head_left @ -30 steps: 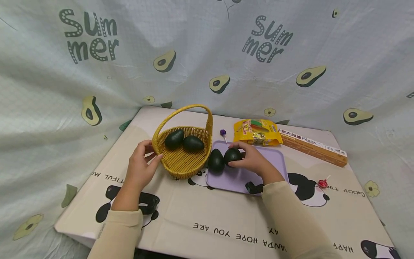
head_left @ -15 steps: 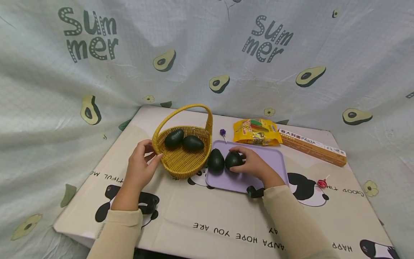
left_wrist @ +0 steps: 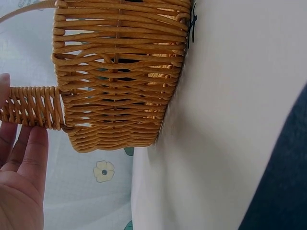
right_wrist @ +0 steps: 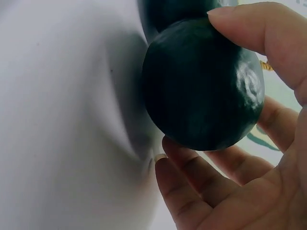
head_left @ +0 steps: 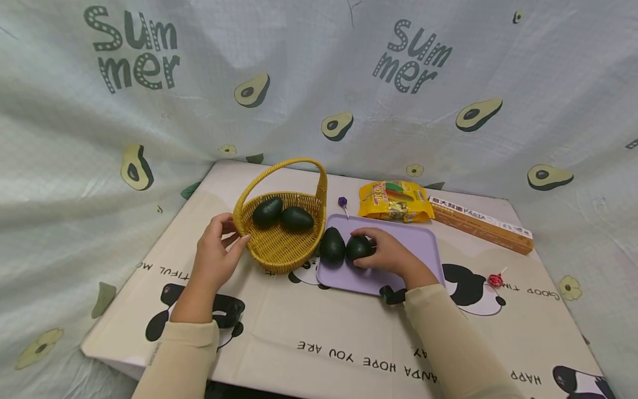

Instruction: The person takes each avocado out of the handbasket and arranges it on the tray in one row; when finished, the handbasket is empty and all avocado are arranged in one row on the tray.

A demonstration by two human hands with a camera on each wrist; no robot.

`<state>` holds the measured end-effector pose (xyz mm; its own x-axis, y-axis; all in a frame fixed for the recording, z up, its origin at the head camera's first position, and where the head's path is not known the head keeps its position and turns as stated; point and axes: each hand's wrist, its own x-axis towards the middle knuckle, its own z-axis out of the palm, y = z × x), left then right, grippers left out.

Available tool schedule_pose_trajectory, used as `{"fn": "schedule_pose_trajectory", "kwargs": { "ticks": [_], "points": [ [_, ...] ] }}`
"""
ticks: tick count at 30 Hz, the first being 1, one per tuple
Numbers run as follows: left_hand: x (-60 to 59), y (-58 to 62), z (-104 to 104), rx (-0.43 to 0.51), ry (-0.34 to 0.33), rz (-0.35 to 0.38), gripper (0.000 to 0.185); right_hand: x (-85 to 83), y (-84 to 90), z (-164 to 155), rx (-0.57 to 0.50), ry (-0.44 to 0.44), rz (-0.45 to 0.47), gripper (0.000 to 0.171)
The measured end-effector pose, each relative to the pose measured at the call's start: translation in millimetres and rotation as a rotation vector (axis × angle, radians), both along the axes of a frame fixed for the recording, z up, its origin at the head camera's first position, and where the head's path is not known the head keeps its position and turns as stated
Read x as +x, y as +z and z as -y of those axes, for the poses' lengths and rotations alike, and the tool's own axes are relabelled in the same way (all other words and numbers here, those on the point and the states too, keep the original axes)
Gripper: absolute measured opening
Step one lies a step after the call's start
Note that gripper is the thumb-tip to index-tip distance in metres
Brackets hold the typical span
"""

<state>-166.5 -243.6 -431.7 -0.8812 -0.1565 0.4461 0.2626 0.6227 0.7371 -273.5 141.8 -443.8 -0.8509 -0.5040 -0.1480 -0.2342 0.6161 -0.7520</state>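
Note:
A yellow wicker basket (head_left: 279,252) stands left of centre with two dark green avocados inside, one avocado (head_left: 267,212) beside the other avocado (head_left: 297,219). My left hand (head_left: 217,252) holds the foot of the basket's handle (left_wrist: 33,106) between thumb and fingers. On the lilac tray (head_left: 416,238), a third avocado (head_left: 332,247) lies at the left end. Right beside it, my right hand (head_left: 389,255) grips another avocado (right_wrist: 204,86), thumb on one side and fingers on the other. In the right wrist view these two avocados appear to touch.
Behind the tray lie a yellow candy bag (head_left: 396,201) and a purple lollipop (head_left: 343,203). A long pasta box (head_left: 480,226) sits at the back right, and a red lollipop (head_left: 495,280) on the right. A patterned cloth (head_left: 299,66) hangs behind the table (head_left: 279,354).
My right hand has shifted slightly toward me with the avocado, which stays beside the other one on the tray. My left hand keeps its hold on the basket handle.

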Motion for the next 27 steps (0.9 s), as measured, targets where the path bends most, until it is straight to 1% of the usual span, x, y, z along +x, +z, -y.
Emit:
{"fn": "schedule_pose_trajectory", "kwargs": {
  "ticks": [7,14,19,27],
  "points": [
    [0.1,0.0,0,-0.004,-0.005,-0.004,0.052,0.3,1.8,-1,0.013,0.009,0.002,0.077],
    [-0.5,-0.7,1,-0.002,-0.005,-0.009,0.052,1.9,3.5,-3,0.001,0.006,0.012,0.08],
    [-0.8,-1.1,2,0.0,-0.006,-0.01,0.052,3.3,6.3,-6,0.009,0.006,-0.005,0.077],
    [-0.5,-1.5,2,0.0,-0.005,-0.009,0.052,5.3,16.0,-6,-0.006,0.004,0.008,0.072]
  ]
}}
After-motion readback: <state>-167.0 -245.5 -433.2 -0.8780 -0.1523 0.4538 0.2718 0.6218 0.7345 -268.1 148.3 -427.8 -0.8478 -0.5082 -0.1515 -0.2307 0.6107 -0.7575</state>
